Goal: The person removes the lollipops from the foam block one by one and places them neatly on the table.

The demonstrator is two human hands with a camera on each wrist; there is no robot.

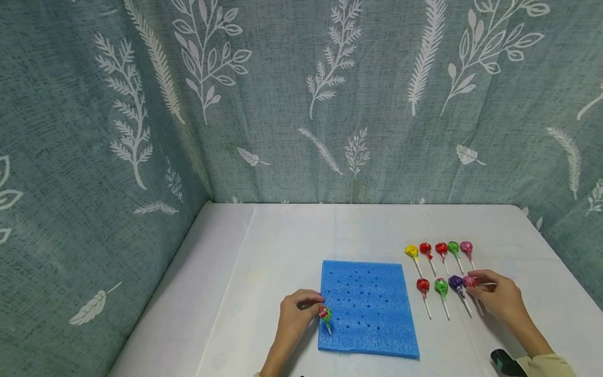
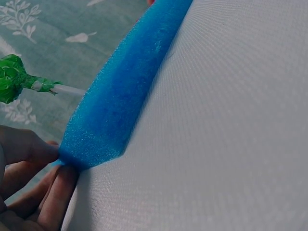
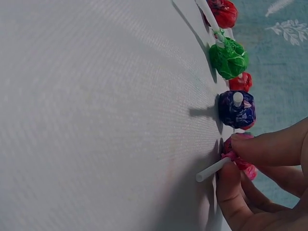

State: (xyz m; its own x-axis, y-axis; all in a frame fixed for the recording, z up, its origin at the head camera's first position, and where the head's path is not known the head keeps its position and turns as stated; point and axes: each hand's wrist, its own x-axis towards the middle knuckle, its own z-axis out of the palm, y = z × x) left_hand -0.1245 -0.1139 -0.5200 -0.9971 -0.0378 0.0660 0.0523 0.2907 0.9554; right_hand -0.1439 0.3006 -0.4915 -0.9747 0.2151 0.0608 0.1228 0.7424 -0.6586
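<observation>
A blue foam board (image 1: pixel 367 309) dotted with small holes lies flat on the table. My left hand (image 1: pixel 298 314) pinches its left edge between thumb and fingers; the left wrist view shows the fingertips at the board's edge (image 2: pixel 103 115). Close to that hand, a green and red lollipop (image 1: pixel 325 313) stands in the board, its stick (image 2: pixel 70 90) going down into the foam. On the right, my right hand (image 1: pixel 501 298) pinches a pink lollipop (image 3: pixel 248 166) just below its wrapped head, with the white stick pointing out. A purple lollipop (image 1: pixel 456 283) lies right beside those fingers.
Several more lollipops form two rows right of the board, among them a yellow one (image 1: pixel 412 251) and a green one (image 1: pixel 441 286). A dark object (image 1: pixel 506 362) is at the right forearm. Behind the white table (image 1: pixel 273 235) hangs a leaf-patterned curtain (image 1: pixel 282 104).
</observation>
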